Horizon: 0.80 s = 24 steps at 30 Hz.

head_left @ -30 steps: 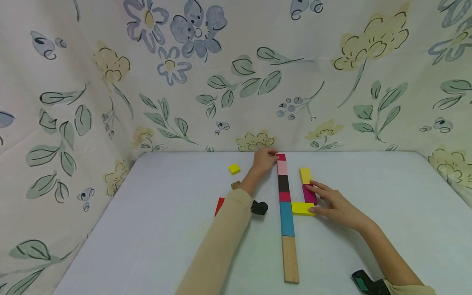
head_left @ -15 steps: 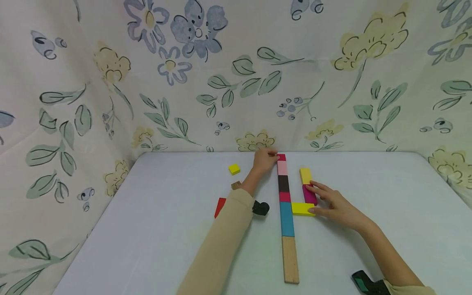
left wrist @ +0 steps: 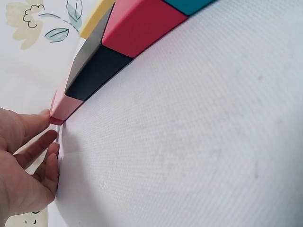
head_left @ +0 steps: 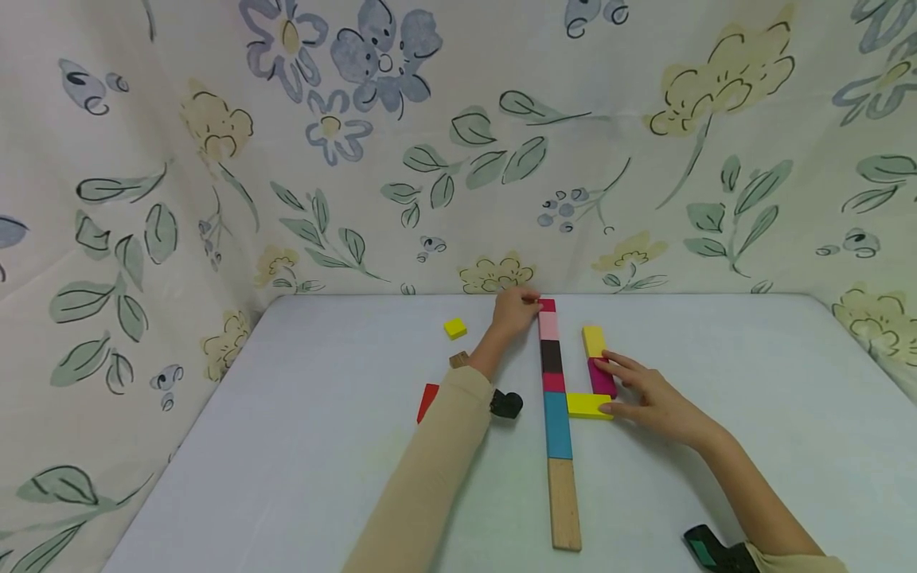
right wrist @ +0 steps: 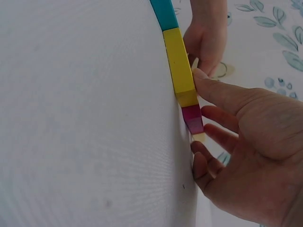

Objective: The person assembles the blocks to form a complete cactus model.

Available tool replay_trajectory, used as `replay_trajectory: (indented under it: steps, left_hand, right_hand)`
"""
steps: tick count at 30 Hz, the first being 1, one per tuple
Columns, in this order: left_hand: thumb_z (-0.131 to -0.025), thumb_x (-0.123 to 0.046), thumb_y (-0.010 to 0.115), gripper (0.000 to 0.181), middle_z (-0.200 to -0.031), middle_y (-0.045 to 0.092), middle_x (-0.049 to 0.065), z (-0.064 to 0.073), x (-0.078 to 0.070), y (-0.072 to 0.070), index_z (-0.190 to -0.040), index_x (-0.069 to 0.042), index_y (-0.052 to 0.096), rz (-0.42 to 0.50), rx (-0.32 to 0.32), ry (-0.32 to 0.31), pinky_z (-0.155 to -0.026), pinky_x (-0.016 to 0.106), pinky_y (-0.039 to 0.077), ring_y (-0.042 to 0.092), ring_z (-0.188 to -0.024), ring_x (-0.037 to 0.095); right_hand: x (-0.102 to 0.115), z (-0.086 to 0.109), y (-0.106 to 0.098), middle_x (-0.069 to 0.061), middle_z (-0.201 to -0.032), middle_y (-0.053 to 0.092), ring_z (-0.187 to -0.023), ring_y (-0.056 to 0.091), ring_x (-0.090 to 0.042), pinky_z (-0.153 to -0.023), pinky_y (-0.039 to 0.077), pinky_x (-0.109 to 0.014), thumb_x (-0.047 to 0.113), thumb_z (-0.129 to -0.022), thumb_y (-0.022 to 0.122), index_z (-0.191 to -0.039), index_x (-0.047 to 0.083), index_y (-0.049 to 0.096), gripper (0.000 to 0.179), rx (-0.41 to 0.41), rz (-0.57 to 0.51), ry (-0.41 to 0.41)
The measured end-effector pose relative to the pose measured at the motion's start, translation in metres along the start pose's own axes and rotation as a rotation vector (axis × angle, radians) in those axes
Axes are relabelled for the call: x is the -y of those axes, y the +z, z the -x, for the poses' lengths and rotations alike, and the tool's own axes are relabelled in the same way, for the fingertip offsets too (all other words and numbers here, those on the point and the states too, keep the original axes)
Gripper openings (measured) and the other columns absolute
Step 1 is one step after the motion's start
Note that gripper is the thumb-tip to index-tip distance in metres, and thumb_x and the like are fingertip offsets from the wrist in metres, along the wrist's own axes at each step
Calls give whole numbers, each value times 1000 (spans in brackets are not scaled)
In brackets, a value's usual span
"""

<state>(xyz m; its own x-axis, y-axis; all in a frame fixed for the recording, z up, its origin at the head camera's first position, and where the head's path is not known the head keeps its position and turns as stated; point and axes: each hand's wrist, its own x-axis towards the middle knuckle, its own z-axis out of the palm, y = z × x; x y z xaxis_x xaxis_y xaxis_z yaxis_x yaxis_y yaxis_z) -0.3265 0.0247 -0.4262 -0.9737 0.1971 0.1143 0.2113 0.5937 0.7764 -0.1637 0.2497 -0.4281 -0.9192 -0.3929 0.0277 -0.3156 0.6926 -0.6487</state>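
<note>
My left hand (head_left: 512,312) touches a small red block (head_left: 547,305) at the far end of a straight row, its fingertips along the block's left side and end. The row runs on through a pink block (head_left: 548,325), a black block (head_left: 551,356), a crimson block (head_left: 553,383), a blue block (head_left: 558,424) and a plain wooden block (head_left: 564,504). To its right, my right hand (head_left: 659,400) lies with fingers spread. Its thumb rests on a yellow block (right wrist: 180,61) that abuts the blue one. The fingers reach a magenta block (head_left: 602,377), with another yellow block (head_left: 593,341) beyond.
Left of the row lie a yellow cube (head_left: 454,329), a small brown wooden block (head_left: 458,360) and a red block (head_left: 427,400) partly behind the left sleeve. Black wrist devices show at both wrists. A flowered cloth (head_left: 458,143) hangs behind the white table (head_left: 286,477).
</note>
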Motion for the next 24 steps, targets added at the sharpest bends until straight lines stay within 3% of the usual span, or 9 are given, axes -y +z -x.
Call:
replay_trajectory:
  steps: [5,12,24]
  left_hand:
    - [-103,-7,65,28,-126,74,15,5,-2,-9,-128,2,74,0,14,-25,-104,31,53,66,-124,27]
    - [-106,-11,63,28,-133,71,14,18,-11,-33,-130,-2,73,64,3,-36,-116,39,45,58,-135,30]
    - [-106,-14,65,32,-138,67,14,64,-16,-88,-136,-4,70,127,0,86,-96,39,58,64,-119,34]
  right_hand:
    - [0,0,0,-36,-158,39,-140,38,-59,-102,48,-72,17,-91,81,-151,-4,52,70,2,-4,-3]
    - [0,0,0,-36,-158,39,-140,38,-59,-102,48,-73,16,-91,81,-151,-5,52,69,-2,2,-13]
    - [-1,1,0,-36,-158,38,-138,39,-58,-97,55,-66,16,-91,81,-151,-5,52,69,-3,2,-5]
